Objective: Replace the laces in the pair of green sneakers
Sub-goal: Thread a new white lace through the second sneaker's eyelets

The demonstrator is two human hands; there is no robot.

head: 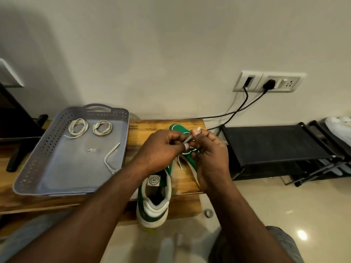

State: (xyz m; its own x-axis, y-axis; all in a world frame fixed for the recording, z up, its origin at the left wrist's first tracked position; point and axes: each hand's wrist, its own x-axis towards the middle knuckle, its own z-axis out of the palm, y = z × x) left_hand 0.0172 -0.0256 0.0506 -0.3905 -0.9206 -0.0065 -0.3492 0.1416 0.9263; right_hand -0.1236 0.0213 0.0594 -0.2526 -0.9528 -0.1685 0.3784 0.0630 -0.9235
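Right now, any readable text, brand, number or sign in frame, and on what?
The tongue label of the green sneaker: round emblem with ringed lettering, too blurred to read.
The lace, tray and socket plate: no text visible.

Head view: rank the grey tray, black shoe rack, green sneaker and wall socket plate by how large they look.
1. grey tray and black shoe rack: about alike, and the tray is nearer, so not ranked against each other.
2. green sneaker, partly covered.
3. wall socket plate.
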